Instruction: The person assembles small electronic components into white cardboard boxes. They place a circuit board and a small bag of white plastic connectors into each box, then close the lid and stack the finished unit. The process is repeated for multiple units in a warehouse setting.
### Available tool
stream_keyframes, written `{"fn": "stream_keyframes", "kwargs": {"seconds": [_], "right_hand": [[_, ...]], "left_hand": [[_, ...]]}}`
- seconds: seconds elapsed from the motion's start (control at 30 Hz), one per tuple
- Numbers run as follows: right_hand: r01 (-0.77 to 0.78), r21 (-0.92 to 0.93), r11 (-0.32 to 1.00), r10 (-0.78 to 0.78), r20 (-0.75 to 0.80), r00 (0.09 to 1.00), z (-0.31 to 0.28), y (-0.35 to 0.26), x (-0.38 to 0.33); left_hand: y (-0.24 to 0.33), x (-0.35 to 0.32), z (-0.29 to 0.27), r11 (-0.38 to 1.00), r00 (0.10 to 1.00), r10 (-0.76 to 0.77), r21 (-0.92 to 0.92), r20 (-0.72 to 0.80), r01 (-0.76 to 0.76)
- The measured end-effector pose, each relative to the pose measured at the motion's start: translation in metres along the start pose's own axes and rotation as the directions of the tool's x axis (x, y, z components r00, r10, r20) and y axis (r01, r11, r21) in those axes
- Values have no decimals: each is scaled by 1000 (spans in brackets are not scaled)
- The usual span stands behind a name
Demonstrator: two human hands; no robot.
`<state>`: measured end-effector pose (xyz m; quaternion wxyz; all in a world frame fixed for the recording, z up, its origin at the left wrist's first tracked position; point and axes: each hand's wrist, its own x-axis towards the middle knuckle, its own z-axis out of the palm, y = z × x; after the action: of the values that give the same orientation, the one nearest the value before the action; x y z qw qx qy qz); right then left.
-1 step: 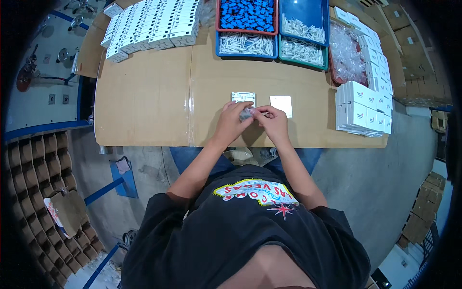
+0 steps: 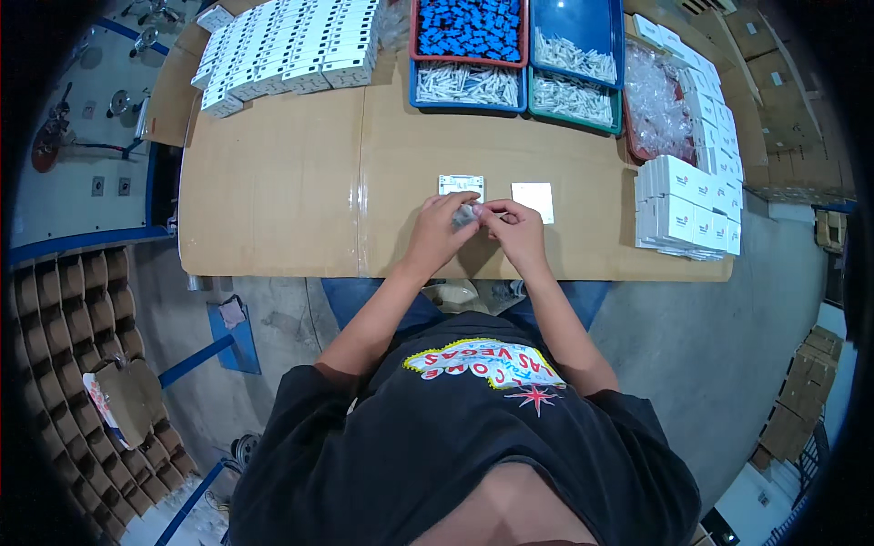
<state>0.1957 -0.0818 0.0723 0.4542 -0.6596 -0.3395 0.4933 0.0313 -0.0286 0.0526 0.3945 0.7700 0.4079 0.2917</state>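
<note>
Head view: I watch the left hand and right hand, fingers pinched nearly closed, holding a clear packet over the table, just nearer than a box, left of a card.

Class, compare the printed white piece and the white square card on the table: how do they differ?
The printed white piece bears dark markings, while the white square card looks nearly plain. The left hand hides the printed piece's near part; most of the card is in view. Both are whitish and rest on the brown cardboard.
</note>
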Motion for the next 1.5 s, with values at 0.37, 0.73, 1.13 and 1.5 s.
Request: {"fn": "stream_keyframes", "kwargs": {"seconds": [0.37, 0.73, 1.13, 1.5], "right_hand": [[294, -202, 934, -310, -56, 949, -39, 6, 137], [484, -865, 131, -480, 372, 794, -40, -35, 270], [638, -770, 21, -269, 610, 745, -51, -57, 286], [674, -736, 55, -448, 586, 676, -36, -35, 293]], "left_hand": [[-73, -5, 0, 968, 942, -196, -207, -271, 142], [-82, -9, 3, 974, 926, -192, -181, -325, 138], [-76, -6, -2, 996, 945, -93, -39, -313, 85], [-84, -9, 5, 995, 943, -102, -48, -318, 91]]}}
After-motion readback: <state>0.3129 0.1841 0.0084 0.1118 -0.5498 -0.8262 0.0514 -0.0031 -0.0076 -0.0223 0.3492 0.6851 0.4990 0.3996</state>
